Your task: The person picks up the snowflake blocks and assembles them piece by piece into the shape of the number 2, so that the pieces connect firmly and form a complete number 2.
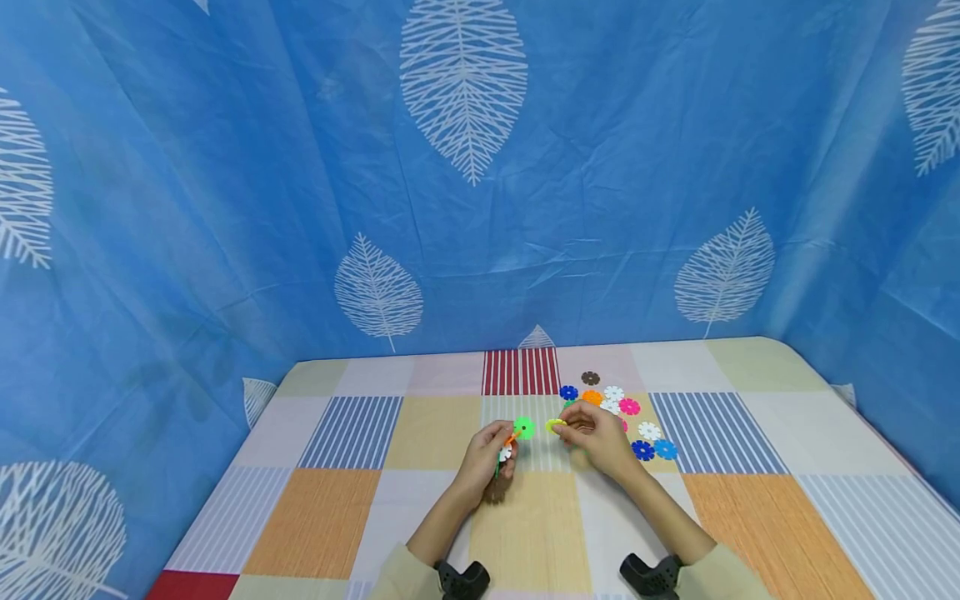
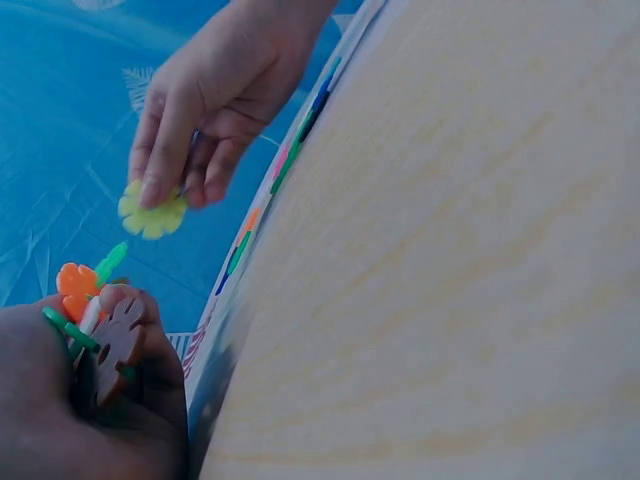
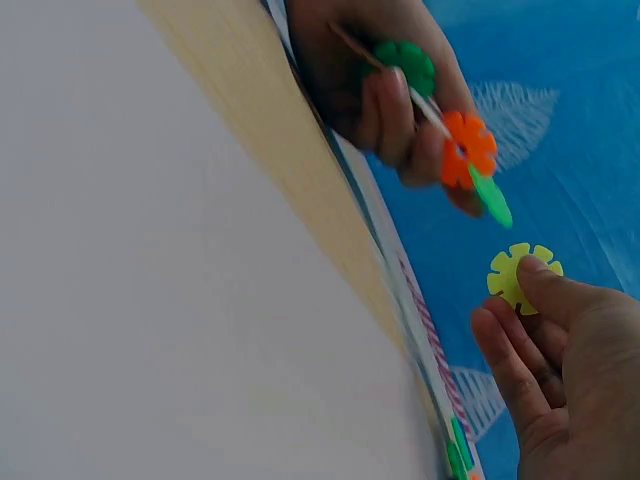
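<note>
My left hand (image 1: 480, 460) grips a chain of interlocking flower-shaped plastic discs. Its brown disc (image 2: 121, 345) lies against the palm side, then a dark green disc (image 3: 407, 68), a white one, an orange disc (image 3: 468, 150) and a light green disc (image 1: 524, 428) at the outer end. Between thumb and fingers, my right hand (image 1: 597, 437) pinches a single yellow disc (image 3: 522, 277) with notches round its edge. The yellow disc faces the light green one, with a small gap between them in all views. Fingers hide part of the white disc.
Loose discs lie on the patchwork tablecloth (image 1: 330, 517) beyond and right of my right hand, among them a brown disc (image 1: 591, 378), a pink disc (image 1: 629, 407), a white disc (image 1: 649, 431) and a light blue disc (image 1: 665, 449). A blue leaf-patterned curtain (image 1: 570, 208) surrounds the table.
</note>
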Demonstrator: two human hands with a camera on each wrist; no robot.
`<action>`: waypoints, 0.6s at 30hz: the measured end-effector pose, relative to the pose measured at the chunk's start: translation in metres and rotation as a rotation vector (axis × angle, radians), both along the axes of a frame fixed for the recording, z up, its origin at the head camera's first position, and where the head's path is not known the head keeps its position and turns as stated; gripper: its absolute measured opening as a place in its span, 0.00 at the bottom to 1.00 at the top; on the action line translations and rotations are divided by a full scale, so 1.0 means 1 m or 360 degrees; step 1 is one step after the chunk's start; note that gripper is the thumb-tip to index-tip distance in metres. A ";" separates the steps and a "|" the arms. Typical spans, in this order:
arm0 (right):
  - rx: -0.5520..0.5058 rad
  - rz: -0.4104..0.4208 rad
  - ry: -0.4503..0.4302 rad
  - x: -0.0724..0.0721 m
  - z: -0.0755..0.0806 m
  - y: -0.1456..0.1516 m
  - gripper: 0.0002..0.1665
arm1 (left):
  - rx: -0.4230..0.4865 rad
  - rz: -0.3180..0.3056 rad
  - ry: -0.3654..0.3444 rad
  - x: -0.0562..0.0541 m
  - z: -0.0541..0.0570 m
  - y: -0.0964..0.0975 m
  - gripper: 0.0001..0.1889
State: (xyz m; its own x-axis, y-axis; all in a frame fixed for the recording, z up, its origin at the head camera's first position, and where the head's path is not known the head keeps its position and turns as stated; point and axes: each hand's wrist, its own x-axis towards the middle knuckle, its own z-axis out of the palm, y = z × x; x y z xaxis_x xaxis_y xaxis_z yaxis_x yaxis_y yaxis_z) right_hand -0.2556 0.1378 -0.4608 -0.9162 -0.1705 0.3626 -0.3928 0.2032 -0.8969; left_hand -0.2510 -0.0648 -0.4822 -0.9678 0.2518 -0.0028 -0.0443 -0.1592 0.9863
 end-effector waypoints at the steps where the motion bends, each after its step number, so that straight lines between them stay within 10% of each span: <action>1: -0.0007 0.0028 0.0007 0.004 0.004 -0.004 0.07 | -0.0006 -0.0001 -0.0001 0.000 0.000 0.000 0.14; 18: -0.0004 0.0065 0.0325 0.015 0.003 -0.018 0.03 | -0.0156 -0.0133 0.0096 0.003 0.002 0.001 0.16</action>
State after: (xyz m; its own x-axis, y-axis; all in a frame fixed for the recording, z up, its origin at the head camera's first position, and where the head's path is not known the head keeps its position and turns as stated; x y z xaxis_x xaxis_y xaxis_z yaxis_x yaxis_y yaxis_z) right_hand -0.2408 0.1197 -0.4573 -0.8162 -0.2046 0.5403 -0.5741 0.1815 -0.7984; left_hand -0.2479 -0.0639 -0.4797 -0.9426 0.3328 0.0264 0.0067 -0.0602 0.9982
